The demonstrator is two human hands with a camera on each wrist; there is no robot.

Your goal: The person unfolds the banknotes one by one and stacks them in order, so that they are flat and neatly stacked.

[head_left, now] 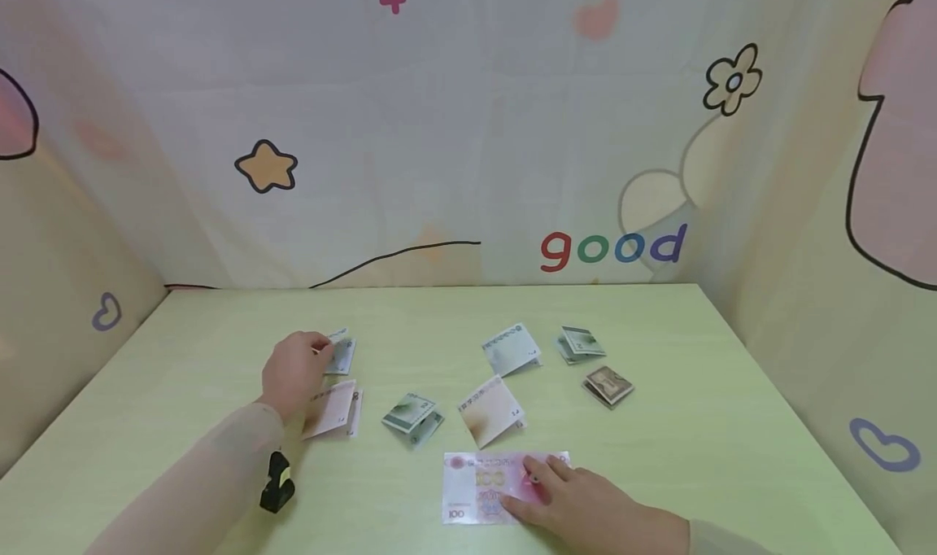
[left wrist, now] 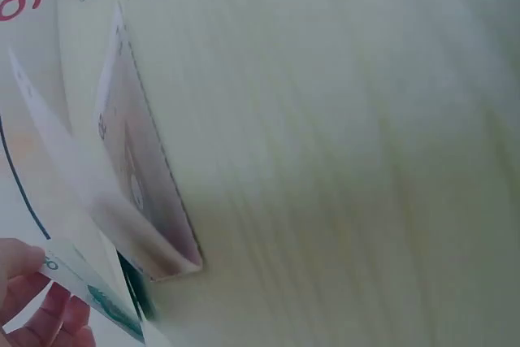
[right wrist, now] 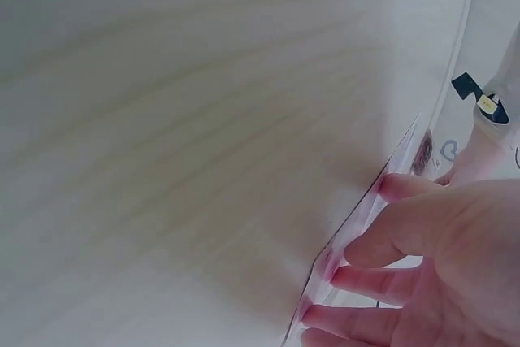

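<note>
Smooth paper is seen in the banknote (head_left: pixel 461 491) under the right hand (head_left: pixel 578 496), a smooth tabletop (head_left: pixel 703 433) around it and a creased cloth backdrop (head_left: pixel 439 132) beyond.

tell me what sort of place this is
Probably a small staged tabletop booth rather than an ordinary room: fabric-like walls with cartoon prints close in the back and both sides of a pale table, where folded banknotes are spread out.

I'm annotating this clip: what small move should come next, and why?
Probably the left hand should let go of the folded note it pinches, freeing it for the pink note: the right hand rests on that one, the only note visibly lying flat.
</note>
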